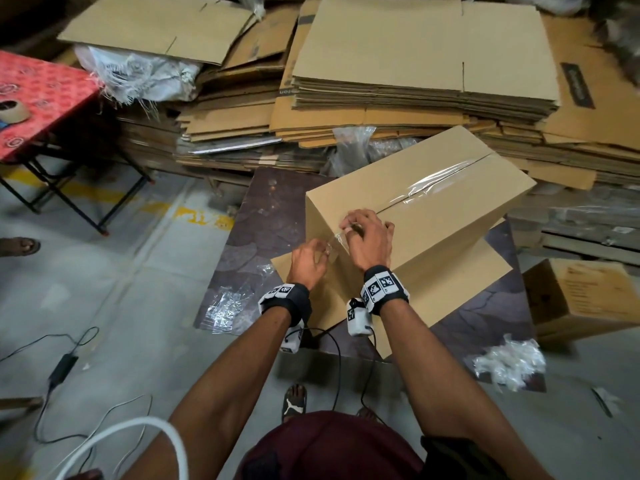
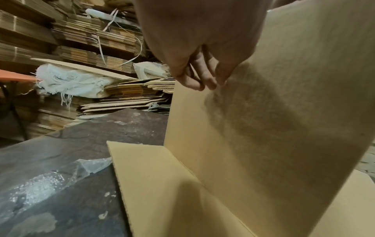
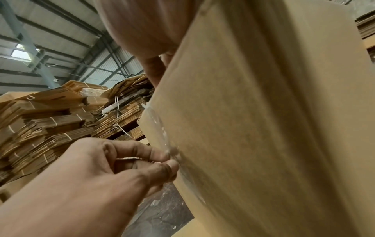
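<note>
Mid-peel, probably: left hand [image 1: 309, 263] pinching the loose tape [image 1: 335, 241] end, right hand [image 1: 369, 242] just above gripping it at the box [image 1: 450, 216] edge. Next: slow, steady pull across the top.

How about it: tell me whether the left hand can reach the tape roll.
Probably not: the left hand pinches clear tape at the box, and the tape roll lies far off on the red table.
</note>
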`<state>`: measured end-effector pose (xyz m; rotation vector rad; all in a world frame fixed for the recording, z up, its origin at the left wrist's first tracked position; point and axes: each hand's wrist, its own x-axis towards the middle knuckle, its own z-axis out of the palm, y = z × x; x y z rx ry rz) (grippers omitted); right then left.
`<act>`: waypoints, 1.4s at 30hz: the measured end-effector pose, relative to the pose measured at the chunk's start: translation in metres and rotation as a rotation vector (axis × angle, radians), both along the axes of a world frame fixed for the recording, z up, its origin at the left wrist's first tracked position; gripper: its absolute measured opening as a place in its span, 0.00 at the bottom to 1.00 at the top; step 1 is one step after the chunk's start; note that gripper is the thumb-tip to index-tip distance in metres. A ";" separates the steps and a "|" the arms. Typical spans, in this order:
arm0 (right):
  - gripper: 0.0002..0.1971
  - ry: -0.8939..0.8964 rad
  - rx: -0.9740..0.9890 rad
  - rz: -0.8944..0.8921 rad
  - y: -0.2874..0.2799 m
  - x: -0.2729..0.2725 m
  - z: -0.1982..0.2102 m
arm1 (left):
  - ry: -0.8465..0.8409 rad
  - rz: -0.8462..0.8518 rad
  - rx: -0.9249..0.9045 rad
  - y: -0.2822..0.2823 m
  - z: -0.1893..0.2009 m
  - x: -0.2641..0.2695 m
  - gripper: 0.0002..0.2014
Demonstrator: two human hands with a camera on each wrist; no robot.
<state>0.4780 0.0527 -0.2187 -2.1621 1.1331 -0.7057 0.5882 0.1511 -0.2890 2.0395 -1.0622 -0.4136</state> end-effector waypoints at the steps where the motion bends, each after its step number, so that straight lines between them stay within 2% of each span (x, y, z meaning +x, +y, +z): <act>1: 0.09 -0.008 0.008 -0.004 -0.001 0.000 -0.001 | -0.005 0.005 0.001 -0.001 -0.002 -0.002 0.09; 5: 0.10 -0.029 0.044 -0.013 -0.002 0.000 -0.003 | 0.007 0.051 0.000 -0.005 -0.003 -0.003 0.08; 10: 0.12 -0.039 0.022 0.000 -0.001 -0.002 0.000 | 0.040 -0.098 0.114 0.002 0.016 -0.001 0.08; 14: 0.18 -0.037 -0.010 0.055 0.004 -0.005 0.004 | 0.374 -0.053 -0.067 0.016 0.040 0.004 0.13; 17: 0.20 -0.023 0.019 0.142 0.003 -0.007 0.004 | 0.636 -0.014 -0.231 0.018 0.074 0.007 0.08; 20: 0.18 -0.036 0.064 0.184 0.003 -0.009 0.004 | 0.745 -0.037 -0.249 0.010 0.104 0.015 0.08; 22: 0.13 -0.119 0.143 0.118 0.006 -0.011 0.006 | 0.727 -0.062 -0.214 0.006 0.115 0.016 0.09; 25: 0.03 -0.264 0.287 0.016 0.008 -0.010 0.008 | 0.740 0.037 -0.266 0.003 0.121 0.013 0.06; 27: 0.05 -0.413 0.400 0.002 0.005 -0.007 0.008 | 0.753 0.130 -0.295 0.002 0.120 0.008 0.10; 29: 0.09 -0.601 0.547 -0.045 -0.002 -0.005 0.012 | 0.645 0.124 -0.246 -0.002 0.114 0.005 0.20; 32: 0.10 -0.711 0.689 -0.155 -0.020 -0.007 0.025 | 0.126 -0.085 -0.006 -0.009 0.107 -0.001 0.28; 34: 0.07 -0.695 0.688 -0.212 -0.031 -0.007 0.035 | -0.111 -0.213 0.157 -0.012 0.106 -0.009 0.38; 36: 0.07 -0.527 0.476 -0.247 -0.041 -0.009 0.044 | -0.262 -0.276 0.312 -0.017 0.107 -0.018 0.49; 39: 0.15 -0.083 0.147 -0.118 -0.052 -0.013 0.051 | -0.329 -0.339 0.480 -0.025 0.108 -0.028 0.59; 41: 0.21 0.246 0.029 -0.041 -0.060 -0.016 0.049 | -0.368 -0.362 0.563 -0.030 0.109 -0.033 0.67; 42: 0.21 0.350 0.005 -0.006 -0.063 -0.018 0.047 | -0.394 -0.364 0.598 -0.031 0.112 -0.036 0.70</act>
